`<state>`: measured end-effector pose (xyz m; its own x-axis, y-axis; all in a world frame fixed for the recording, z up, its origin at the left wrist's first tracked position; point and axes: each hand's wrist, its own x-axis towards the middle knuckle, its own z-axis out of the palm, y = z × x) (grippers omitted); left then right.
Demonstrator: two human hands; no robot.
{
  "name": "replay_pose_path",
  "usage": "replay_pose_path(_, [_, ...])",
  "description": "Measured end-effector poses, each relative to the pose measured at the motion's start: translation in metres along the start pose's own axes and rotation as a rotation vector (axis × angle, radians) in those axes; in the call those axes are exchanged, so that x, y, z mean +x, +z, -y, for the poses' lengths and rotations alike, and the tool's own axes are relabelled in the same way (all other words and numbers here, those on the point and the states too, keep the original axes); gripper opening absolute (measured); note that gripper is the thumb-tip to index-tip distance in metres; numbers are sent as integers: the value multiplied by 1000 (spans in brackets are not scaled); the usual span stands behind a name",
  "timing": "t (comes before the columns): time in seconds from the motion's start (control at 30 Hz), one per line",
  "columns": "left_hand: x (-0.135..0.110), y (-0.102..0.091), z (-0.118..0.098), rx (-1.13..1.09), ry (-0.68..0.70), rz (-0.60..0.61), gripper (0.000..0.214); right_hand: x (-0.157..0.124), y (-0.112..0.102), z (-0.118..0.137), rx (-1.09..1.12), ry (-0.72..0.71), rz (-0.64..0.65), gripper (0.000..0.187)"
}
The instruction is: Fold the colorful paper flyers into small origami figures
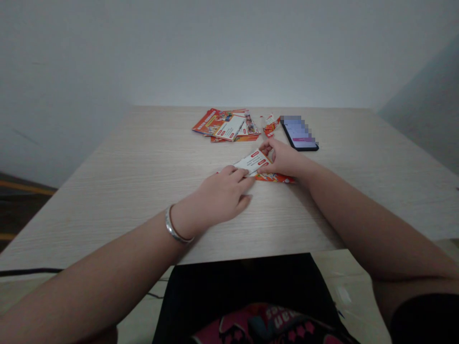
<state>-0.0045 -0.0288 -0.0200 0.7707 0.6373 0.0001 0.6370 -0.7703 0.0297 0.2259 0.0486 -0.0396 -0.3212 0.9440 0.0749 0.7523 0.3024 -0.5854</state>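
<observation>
A small red, orange and white printed leaflet [253, 162] lies partly folded on the light wooden table [143, 162] in front of me. My left hand [218, 196], with a silver bangle on the wrist, presses its fingertips on the leaflet's near left corner. My right hand [281, 157] pinches the far right part of the same leaflet between thumb and fingers. An orange printed strip [276, 178] of it shows under my right wrist.
A loose pile of similar red and white leaflets [227, 125] lies at the table's far side. Beside it sit a small folded red paper piece [269, 123] and a black phone [299, 134] with its screen lit. A black cable [28, 272] runs at the lower left.
</observation>
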Motion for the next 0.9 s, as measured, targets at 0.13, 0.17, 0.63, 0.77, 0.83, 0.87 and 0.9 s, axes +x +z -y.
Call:
replay_pose_path(0.13, [0, -2, 0, 10, 14, 1, 44, -5, -3, 4, -115, -23, 54, 69])
replay_pose_path(0.17, [0, -2, 0, 14, 17, 1, 45, -5, -3, 5, -139, -10, 62, 69])
replay_pose_path(0.63, [1, 2, 2, 77, 21, -21, 49, -7, -24, 11, -386, 121, 315, 59])
replay_pose_path(0.77, [1, 2, 3, 79, 24, -26, 51, -11, -33, 13, -458, 172, 390, 54])
replay_pose_path(0.83, [1, 2, 3, 77, 25, -25, 52, -12, -36, 12, -487, 205, 415, 52])
replay_pose_path(0.87, [1, 2, 3, 76, 26, -23, 52, -12, -38, 10, -502, 218, 421, 51])
replay_pose_path(0.9, [0, 2, 2, 77, 27, -20, 52, -12, -39, 8, -514, 229, 428, 50])
